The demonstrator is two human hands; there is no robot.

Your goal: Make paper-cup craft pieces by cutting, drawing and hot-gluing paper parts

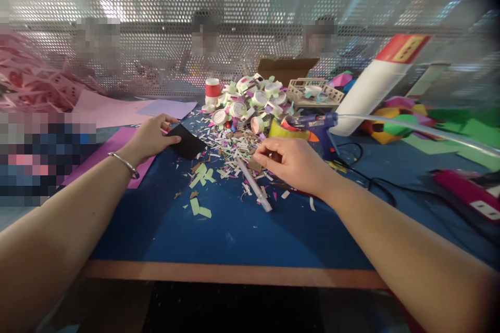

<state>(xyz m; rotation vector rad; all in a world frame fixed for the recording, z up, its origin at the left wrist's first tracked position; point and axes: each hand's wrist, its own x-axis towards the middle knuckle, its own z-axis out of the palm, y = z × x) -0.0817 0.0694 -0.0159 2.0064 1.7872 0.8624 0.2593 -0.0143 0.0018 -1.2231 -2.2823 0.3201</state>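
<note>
My left hand (154, 138) pinches a black piece of card (187, 141) between thumb and fingers, just above the blue table (187, 242). Closed in a pinch over the paper scraps is my right hand (291, 161). A small brown cardboard piece (255, 164) shows at its fingertips; whether it is held or lies beneath them I cannot tell. A translucent glue stick (253, 184) lies just left of that hand. Pale green paper strips (202, 174) are scattered between the two hands. Behind the right hand rests a blue glue gun (318, 125), a clear tube seeming to run from it.
Small white-and-green paper pieces (261, 99) are heaped at the back, beside a red-and-white cup (213, 88). Purple paper (146, 173) lies left. A white roll (371, 88) leans at right, near a pink power strip (464, 192) and black cable. Perforated metal (250, 36) stands behind.
</note>
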